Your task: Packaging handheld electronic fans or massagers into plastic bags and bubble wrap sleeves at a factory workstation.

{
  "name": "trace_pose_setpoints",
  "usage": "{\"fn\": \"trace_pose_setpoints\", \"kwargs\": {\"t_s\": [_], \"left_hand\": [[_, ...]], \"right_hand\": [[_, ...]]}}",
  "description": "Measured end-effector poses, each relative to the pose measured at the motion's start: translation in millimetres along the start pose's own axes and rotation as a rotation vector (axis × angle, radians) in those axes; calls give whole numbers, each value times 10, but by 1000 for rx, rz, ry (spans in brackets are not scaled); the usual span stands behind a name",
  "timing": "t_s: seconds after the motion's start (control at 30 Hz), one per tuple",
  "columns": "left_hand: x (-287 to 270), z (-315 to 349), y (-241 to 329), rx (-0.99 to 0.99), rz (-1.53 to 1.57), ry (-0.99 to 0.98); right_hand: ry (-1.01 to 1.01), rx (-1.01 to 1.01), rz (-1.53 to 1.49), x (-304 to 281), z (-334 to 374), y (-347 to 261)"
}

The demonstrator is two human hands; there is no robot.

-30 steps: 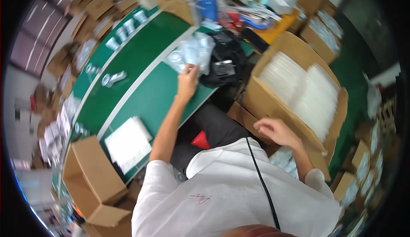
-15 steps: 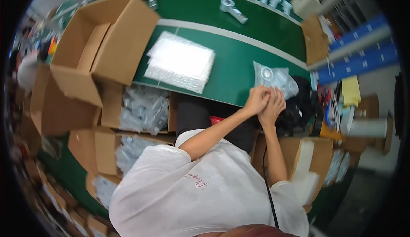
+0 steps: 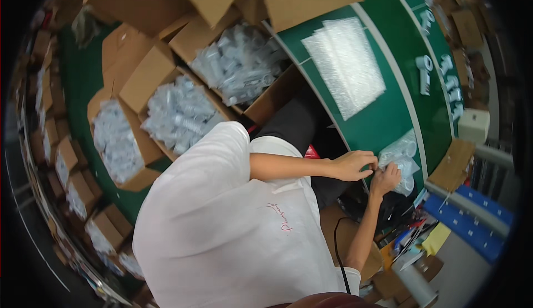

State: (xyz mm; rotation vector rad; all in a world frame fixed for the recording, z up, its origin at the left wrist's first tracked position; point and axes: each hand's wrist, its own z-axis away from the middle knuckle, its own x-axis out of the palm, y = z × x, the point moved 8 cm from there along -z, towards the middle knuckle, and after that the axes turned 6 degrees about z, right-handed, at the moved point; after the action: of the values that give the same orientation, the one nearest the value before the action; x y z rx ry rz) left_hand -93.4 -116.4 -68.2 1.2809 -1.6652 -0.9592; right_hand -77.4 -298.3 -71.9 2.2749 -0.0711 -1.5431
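- On the green table, by its near edge: one clear plastic bag, crumpled, contents too blurred to identify.
- Right hand: touching the bag's near end, fingers curled over it; whether they grip the film cannot be told.
- Left hand: just beside the same end, fingers bent, thumb set apart from them; any hold on the film cannot be told.
- Bubble-wrap sheets: whitish, stacked flat on the table, near the bag.
- Pale part: round head, straight handle, lying beyond the grey strip.
- Small pale parts: several, in a row toward the table's far side.
- White box: beside that row.
- Blue rack: past the table's end.
- Clear-bagged pieces: heaped in brown cartons to the person's left.
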Motion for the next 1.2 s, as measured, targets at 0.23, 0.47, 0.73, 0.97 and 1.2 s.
{"fn": "trace_pose_setpoints", "kwargs": {"t_s": [0.23, 0.47, 0.73, 0.97, 1.2], "left_hand": [[-1360, 707, -70, -271, -32, 135], [-2529, 1563, -46, -477, -276, 518], [-2756, 1776, 529, -365, -275, 852], [-2246, 1069, 1569, 53, -343, 585], [-2384, 1760, 809, -196, 632, 1023]], "right_hand": [[-125, -101, -155, 68, -221, 266], [-25, 160, -365, -110, -676, 982], [64, 657, -809, -1095, -1378, 875], [198, -12, -912, -1606, -1739, -139], [-260, -637, -1447, -1557, -1194, -2234]]}}
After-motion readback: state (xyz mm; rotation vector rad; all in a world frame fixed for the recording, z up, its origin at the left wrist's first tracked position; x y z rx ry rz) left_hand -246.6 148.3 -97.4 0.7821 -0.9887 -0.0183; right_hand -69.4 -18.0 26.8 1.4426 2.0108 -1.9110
